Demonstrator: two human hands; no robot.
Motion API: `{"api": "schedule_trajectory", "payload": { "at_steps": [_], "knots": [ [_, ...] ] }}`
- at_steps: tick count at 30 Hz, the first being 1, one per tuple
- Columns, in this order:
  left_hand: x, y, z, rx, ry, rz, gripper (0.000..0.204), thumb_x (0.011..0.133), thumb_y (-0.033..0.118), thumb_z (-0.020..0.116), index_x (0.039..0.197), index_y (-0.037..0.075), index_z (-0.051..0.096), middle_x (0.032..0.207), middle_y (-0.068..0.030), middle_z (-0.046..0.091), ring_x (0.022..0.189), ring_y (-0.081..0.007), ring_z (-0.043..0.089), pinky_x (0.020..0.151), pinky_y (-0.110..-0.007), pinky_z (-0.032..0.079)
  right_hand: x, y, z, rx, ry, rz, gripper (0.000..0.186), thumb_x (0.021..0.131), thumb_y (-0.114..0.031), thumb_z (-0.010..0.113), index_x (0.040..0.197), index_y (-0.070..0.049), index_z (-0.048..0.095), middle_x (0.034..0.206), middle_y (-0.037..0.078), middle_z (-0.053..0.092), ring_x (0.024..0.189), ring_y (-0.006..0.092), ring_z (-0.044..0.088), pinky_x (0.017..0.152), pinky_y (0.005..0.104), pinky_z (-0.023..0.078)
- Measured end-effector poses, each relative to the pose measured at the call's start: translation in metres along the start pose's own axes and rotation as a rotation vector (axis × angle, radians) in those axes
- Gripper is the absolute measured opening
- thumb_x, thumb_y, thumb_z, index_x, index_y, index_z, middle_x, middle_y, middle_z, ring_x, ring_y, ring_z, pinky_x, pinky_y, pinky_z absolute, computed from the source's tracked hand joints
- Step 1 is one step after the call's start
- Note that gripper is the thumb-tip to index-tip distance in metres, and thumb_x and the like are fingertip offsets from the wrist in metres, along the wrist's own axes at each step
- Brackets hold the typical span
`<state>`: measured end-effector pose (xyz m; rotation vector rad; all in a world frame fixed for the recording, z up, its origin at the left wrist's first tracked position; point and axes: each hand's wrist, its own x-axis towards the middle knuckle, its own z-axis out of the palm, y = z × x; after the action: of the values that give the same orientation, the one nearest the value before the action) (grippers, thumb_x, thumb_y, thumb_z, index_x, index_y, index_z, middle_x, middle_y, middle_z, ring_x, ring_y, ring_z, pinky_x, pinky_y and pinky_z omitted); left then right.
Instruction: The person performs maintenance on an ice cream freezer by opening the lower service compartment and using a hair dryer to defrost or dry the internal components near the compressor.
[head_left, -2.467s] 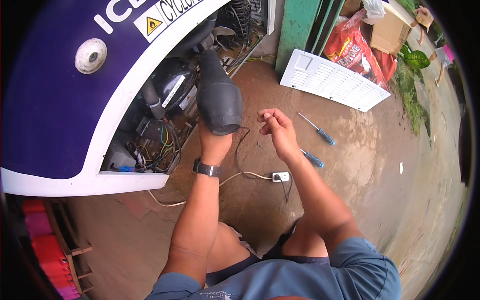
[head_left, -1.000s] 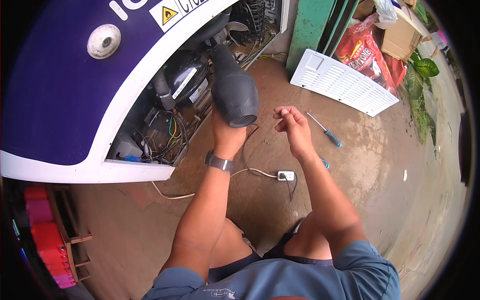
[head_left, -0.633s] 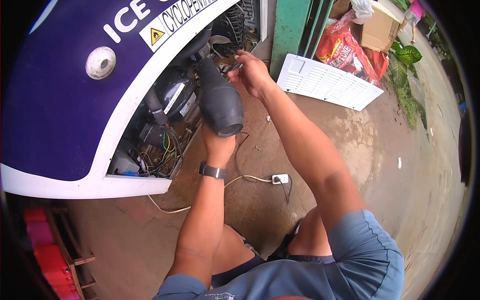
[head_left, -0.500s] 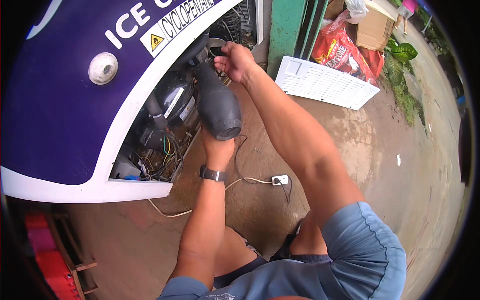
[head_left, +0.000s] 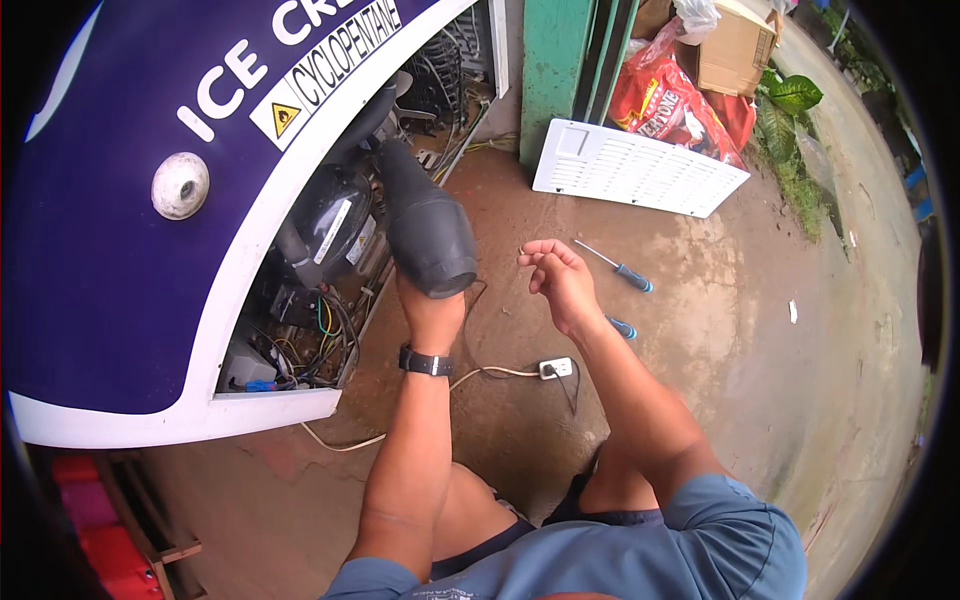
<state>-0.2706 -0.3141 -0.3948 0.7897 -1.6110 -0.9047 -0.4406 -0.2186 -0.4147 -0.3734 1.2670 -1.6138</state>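
A black hair dryer (head_left: 425, 225) is in my left hand (head_left: 430, 315), its handle hidden behind the barrel. The nozzle reaches into the open machine compartment of a purple and white ice cream freezer (head_left: 110, 280), beside the black compressor (head_left: 335, 215). Out over the floor, to the right of the dryer, my right hand (head_left: 560, 282) has its thumb and fingers drawn together; a tiny thing seems to be at the fingertips, too small to name. A screwdriver (head_left: 625, 275) with a blue handle lies just beyond it, and a second blue handle (head_left: 622, 327) shows beside my wrist.
Loose wires (head_left: 330, 320) fill the compartment's near end. A white power outlet block (head_left: 556, 368) with cords lies on the concrete. A white vented panel (head_left: 640, 170) leans by a green post (head_left: 553, 80), near a red bag (head_left: 675, 110) and a cardboard box (head_left: 738, 50).
My right hand has come out of the compartment, back toward me and to the right, uncovering the screwdriver. The dryer stays in my left hand, shifted slightly in view.
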Motion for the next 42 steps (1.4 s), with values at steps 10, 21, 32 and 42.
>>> {"api": "schedule_trajectory", "payload": {
  "at_steps": [10, 21, 32, 42],
  "knots": [
    [-0.001, -0.001, -0.003, 0.115, -0.010, 0.053, 0.043, 0.087, 0.009, 0.072, 0.125, 0.000, 0.056, 0.119, -0.0133, 0.066, 0.108, -0.0262, 0.064, 0.094, -0.039, 0.050, 0.017, 0.027, -0.002, -0.033, -0.063, 0.071, 0.014, 0.099, -0.011, 0.054, 0.106, -0.008, 0.065, 0.094, 0.000, 0.067, 0.070, 0.0079, 0.056, 0.069, 0.0256, 0.048],
    [-0.002, -0.015, -0.006, 0.125, 0.008, -0.072, 0.038, 0.087, 0.005, 0.077, 0.123, 0.003, 0.063, 0.117, -0.0054, 0.068, 0.105, -0.0160, 0.063, 0.093, -0.032, 0.051, 0.024, 0.026, -0.004, -0.072, -0.089, 0.061, 0.014, 0.099, -0.012, 0.055, 0.107, -0.006, 0.066, 0.094, 0.001, 0.067, 0.070, 0.0080, 0.055, 0.067, 0.0248, 0.048],
    [-0.001, -0.015, -0.012, 0.074, -0.021, -0.056, 0.045, 0.087, 0.011, 0.072, 0.127, 0.000, 0.057, 0.122, -0.0154, 0.065, 0.112, -0.0283, 0.063, 0.097, -0.040, 0.048, 0.076, -0.030, 0.061, 0.087, -0.230, -0.103, 0.048, 0.101, -0.014, 0.051, 0.146, -0.001, 0.044, 0.138, 0.014, 0.060, 0.072, 0.0134, 0.062, 0.069, 0.0293, 0.053],
    [-0.002, -0.007, -0.014, 0.077, -0.027, 0.011, 0.045, 0.086, 0.004, 0.071, 0.129, 0.002, 0.057, 0.125, -0.0078, 0.063, 0.112, -0.0202, 0.059, 0.098, -0.036, 0.047, 0.108, -0.085, 0.123, 0.154, -0.327, -0.454, 0.036, 0.093, -0.004, 0.042, 0.121, 0.002, 0.064, 0.123, 0.015, 0.070, 0.054, 0.0104, 0.048, 0.060, 0.0261, 0.046]
  ]
}}
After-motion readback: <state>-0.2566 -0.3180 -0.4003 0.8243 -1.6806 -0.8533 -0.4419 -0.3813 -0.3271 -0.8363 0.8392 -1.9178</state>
